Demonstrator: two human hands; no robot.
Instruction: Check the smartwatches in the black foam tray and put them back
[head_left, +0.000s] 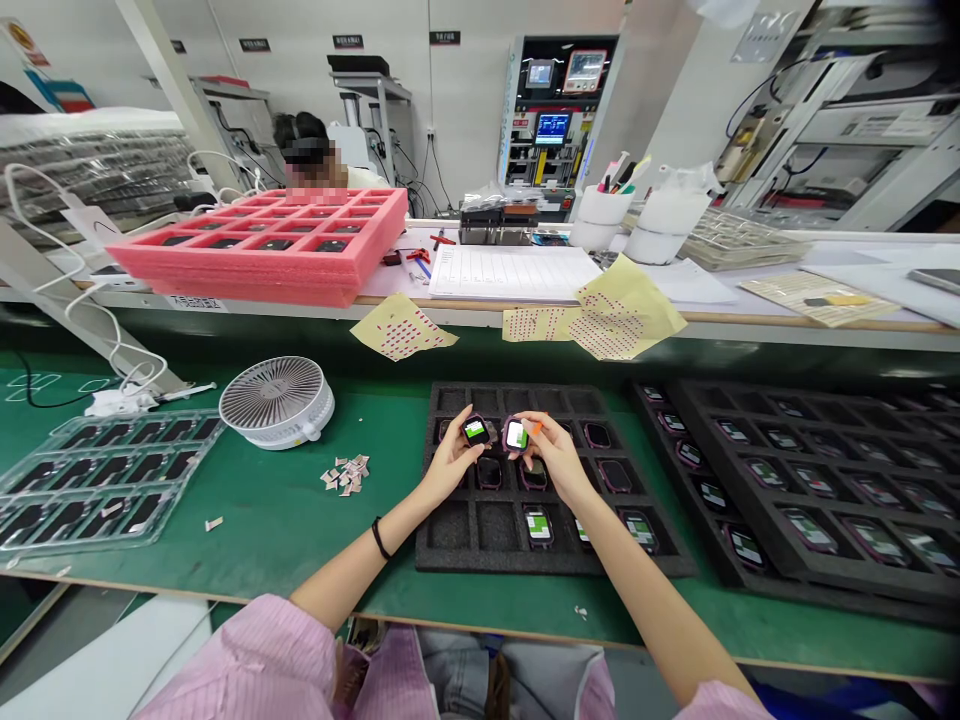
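My left hand (448,462) is closed around the edge of a small square watch case (475,431), whose face shows green and white. Beside it, my right hand (556,455) pinches a second watch case (517,435), purple-rimmed with a white and green face. Something small and orange shows at the right fingertips. Both hands are over a black foam tray (455,522) with square pockets. Several watch cases sit in its pockets, among them one with a green and white face (538,526) and a dark one (616,476). My right forearm partly covers another.
More black foam trays (686,395) with watch cases stand stacked at right. A white fan (276,400), small paper-like scraps (346,475) and a clear plastic tray (161,520) lie left. Pink foam trays (247,270) and yellow dotted sheets (626,310) are on the shelf. A person sits behind it.
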